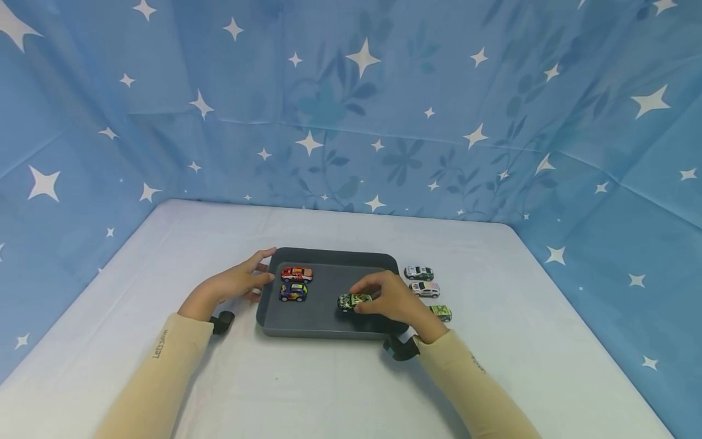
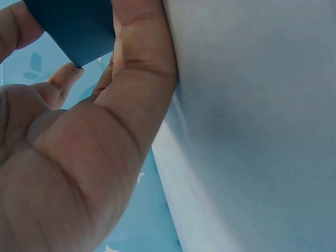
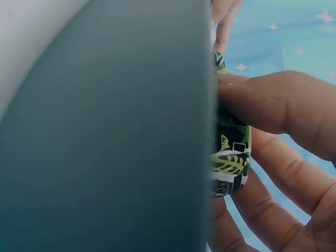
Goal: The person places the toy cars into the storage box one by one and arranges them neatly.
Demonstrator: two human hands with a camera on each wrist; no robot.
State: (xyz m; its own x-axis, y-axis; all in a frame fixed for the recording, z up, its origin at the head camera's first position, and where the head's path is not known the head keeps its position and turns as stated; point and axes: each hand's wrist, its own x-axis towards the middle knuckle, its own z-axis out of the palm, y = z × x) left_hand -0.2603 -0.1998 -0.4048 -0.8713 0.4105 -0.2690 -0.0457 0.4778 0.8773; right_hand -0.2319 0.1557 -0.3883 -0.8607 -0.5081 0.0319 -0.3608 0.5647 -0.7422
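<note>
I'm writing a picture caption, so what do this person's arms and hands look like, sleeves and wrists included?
The left sleeve and right sleeve are long and pale beige, with small dark lettering near each cuff. A black wrist piece shows on the left, another on the right. The left hand and right hand wear no gloves.

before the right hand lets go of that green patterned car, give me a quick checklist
Right hand grips green patterned car: ok.
Car within the tray's outline, apart from red car and purple car: ok.
Left hand at tray's left edge: ok.
Car resting on tray floor: cannot tell.
All cars in tray: not ok; white-green car, pinkish-white car and yellow-green car sit outside.
</note>
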